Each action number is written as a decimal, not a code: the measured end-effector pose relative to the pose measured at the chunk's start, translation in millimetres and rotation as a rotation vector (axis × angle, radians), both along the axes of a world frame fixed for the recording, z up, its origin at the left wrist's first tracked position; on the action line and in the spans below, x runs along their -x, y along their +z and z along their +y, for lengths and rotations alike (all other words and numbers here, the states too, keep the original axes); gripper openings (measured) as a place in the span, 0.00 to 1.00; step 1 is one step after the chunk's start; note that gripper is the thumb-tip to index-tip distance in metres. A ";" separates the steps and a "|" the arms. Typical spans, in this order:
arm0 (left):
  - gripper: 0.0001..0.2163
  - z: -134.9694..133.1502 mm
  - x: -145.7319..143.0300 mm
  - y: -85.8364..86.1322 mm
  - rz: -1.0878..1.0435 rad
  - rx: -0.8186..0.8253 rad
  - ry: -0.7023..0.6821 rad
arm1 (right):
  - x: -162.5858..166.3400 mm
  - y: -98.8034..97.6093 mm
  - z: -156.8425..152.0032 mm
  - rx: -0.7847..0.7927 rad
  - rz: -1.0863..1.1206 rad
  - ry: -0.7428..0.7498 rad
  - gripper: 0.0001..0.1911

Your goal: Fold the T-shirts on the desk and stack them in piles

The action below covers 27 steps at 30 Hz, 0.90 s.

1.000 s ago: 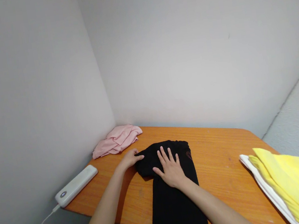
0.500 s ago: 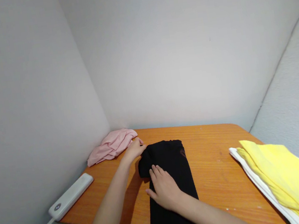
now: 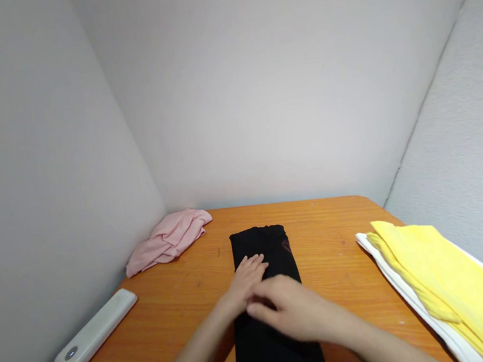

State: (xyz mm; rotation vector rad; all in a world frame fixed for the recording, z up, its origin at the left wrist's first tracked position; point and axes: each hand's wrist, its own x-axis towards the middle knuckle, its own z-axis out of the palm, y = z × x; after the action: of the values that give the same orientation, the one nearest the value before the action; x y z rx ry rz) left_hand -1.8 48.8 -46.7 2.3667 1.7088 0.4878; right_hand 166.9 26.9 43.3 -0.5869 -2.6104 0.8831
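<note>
A long black garment (image 3: 278, 348), folded narrow, runs from the middle of the table toward me and past its near edge. Its far end has a gathered edge like a waistband, as on pants, and a small reddish outline mark at the right. My left hand (image 3: 249, 276) lies flat on the upper part of the cloth, fingers stretched out and spread. Over the garment, just nearer to me, my right hand (image 3: 290, 310) is loosely curved, thumb apart from the index finger, with nothing seen in it. Its fingertips overlap my left wrist in view; whether they touch is unclear.
The wooden table (image 3: 320, 223) stands against pale walls. A crumpled pink cloth (image 3: 170, 237) lies at the back left. At the left edge rests a white oblong device (image 3: 98, 330) with a cable. Folded yellow cloth (image 3: 454, 270) lies on white cloth (image 3: 416, 303) at the right.
My left hand has let go of the garment's far left edge and moved onto it, flat. That left side now lies straight. My right hand has lifted and curled; the view shifted slightly.
</note>
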 end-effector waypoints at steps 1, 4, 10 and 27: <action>0.21 -5.3 -2.4 -3.7 0.046 -0.045 -0.017 | 7.4 0.7 16.6 -0.046 0.043 -0.047 0.16; 0.24 -13.6 -11.4 -6.6 0.125 -0.134 0.006 | 38.7 -14.1 71.4 -0.163 0.060 -0.071 0.19; 0.25 -22.6 -20.9 -3.2 0.198 -0.147 0.031 | 85.5 -71.0 135.6 -0.260 -0.293 -0.123 0.24; 0.27 -37.2 -20.5 -1.4 0.023 -0.089 -0.027 | 95.5 -95.0 149.1 -0.368 -0.278 -0.184 0.24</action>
State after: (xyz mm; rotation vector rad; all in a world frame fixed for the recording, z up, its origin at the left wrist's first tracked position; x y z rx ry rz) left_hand 18.7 11.6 -48.2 2.4631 1.6956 0.5460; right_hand 71.4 175.9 -51.7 -0.8759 -2.8030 0.2679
